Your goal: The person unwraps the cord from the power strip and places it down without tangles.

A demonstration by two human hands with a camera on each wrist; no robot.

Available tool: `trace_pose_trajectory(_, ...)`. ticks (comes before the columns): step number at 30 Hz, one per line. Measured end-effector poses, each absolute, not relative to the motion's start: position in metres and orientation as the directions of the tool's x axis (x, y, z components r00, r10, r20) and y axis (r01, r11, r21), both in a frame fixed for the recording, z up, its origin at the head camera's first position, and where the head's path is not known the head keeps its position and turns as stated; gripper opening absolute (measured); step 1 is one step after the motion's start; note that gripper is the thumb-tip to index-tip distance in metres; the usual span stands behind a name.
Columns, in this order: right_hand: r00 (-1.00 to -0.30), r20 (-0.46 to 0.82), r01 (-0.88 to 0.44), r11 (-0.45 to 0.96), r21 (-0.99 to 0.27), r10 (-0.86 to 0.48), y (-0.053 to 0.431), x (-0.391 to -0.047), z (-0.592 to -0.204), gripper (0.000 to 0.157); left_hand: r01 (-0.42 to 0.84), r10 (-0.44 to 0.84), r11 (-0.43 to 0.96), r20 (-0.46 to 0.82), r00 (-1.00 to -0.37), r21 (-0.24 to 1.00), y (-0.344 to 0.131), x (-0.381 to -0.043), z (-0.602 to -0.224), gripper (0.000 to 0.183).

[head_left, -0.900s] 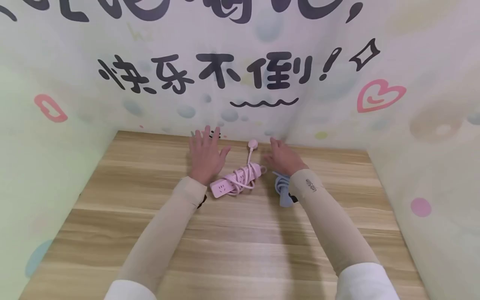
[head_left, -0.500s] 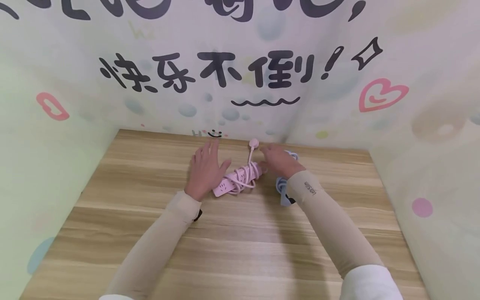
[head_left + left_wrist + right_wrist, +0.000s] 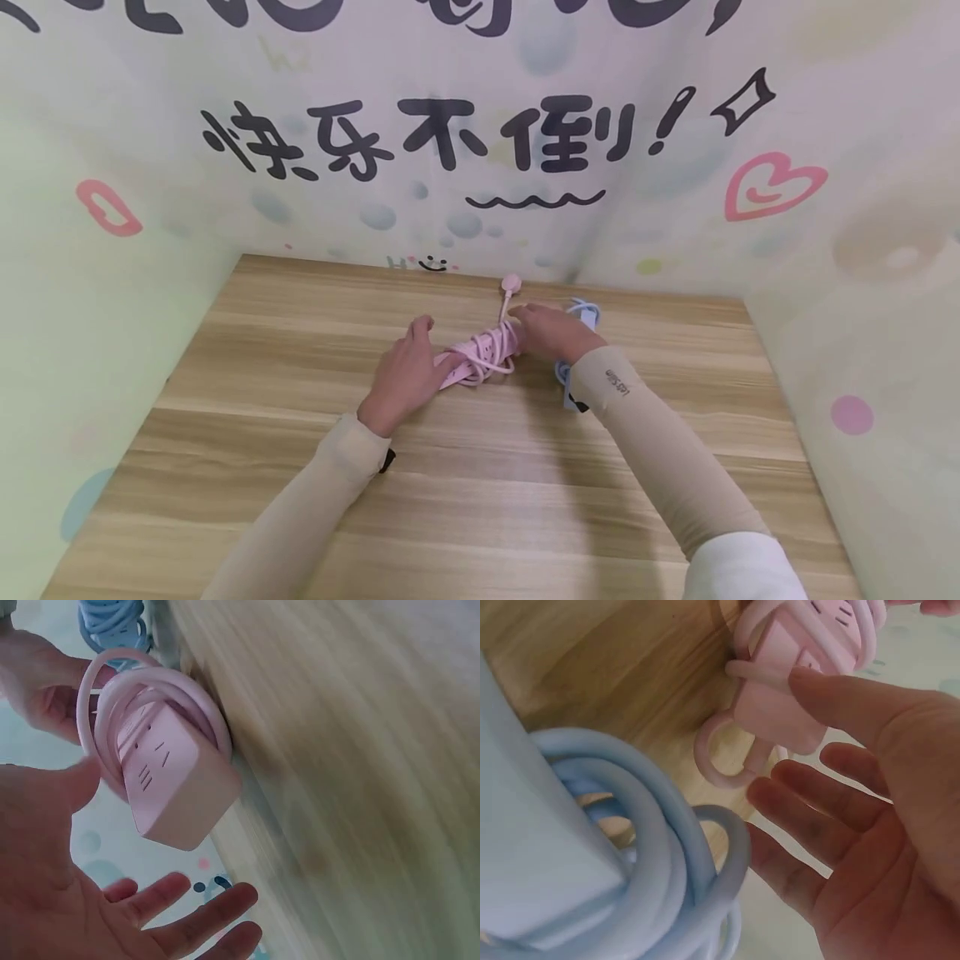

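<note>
A pink power strip (image 3: 486, 352) wound in its own cord lies on the wooden table near the back wall, its pink plug (image 3: 511, 284) stretched toward the wall. My left hand (image 3: 405, 375) is at the strip's left end, thumb overlapping it in the head view. Spread fingers show in the left wrist view, beside the socket end of the strip (image 3: 169, 776). At the other end my right hand (image 3: 558, 333) has its thumb over the strip (image 3: 776, 716) and its fingers extended past the cord loop. Behind that hand, a blue power strip (image 3: 588, 317) with a coiled cord is partly hidden.
The wooden table (image 3: 480, 500) meets a printed back wall (image 3: 337, 217) just behind the plug. Side walls stand at left (image 3: 90, 333) and right (image 3: 862, 333). The blue cord (image 3: 660, 825) lies close to my right fingers.
My left hand has drawn back from the wall, its thumb coming over the strip's left end. My right hand has moved left to the strip's right end, uncovering more of the blue strip.
</note>
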State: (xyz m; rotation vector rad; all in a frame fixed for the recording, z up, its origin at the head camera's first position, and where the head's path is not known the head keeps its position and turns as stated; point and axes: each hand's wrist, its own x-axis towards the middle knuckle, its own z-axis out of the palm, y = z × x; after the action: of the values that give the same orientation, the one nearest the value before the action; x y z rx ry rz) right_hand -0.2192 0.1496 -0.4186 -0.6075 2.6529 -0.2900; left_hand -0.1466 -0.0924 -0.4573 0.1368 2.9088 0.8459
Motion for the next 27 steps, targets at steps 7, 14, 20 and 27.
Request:
trace_pose_trajectory(7, -0.81, -0.311, -0.424, 0.862, -0.276, -0.498, 0.145, -0.22, -0.426, 0.041, 0.097, 0.148, 0.859, -0.063, -0.987, 0.503, -0.093, -0.139, -0.461, 0.064)
trace_pose_trajectory(14, -0.814, -0.31, -0.43, 0.868, -0.249, -0.492, 0.144, -0.217, -0.429, 0.047, 0.075, 0.159, 0.862, -0.128, -0.979, 0.502, -0.095, -0.137, -0.466, 0.043)
trace_pose_trajectory(20, -0.834, -0.297, -0.413, 0.884, -0.22, -0.464, 0.145, -0.212, -0.43, 0.051, 0.049, 0.17, 0.846, -0.181, -0.969, 0.531, -0.096, -0.139, -0.467, 0.036)
trace_pose_trajectory(27, -0.848, -0.237, -0.432, 0.878, -0.206, -0.473, 0.143, -0.212, -0.437, 0.048, 0.02, 0.139, 0.838, -0.178, -0.974, 0.545, -0.098, -0.143, -0.47, 0.035)
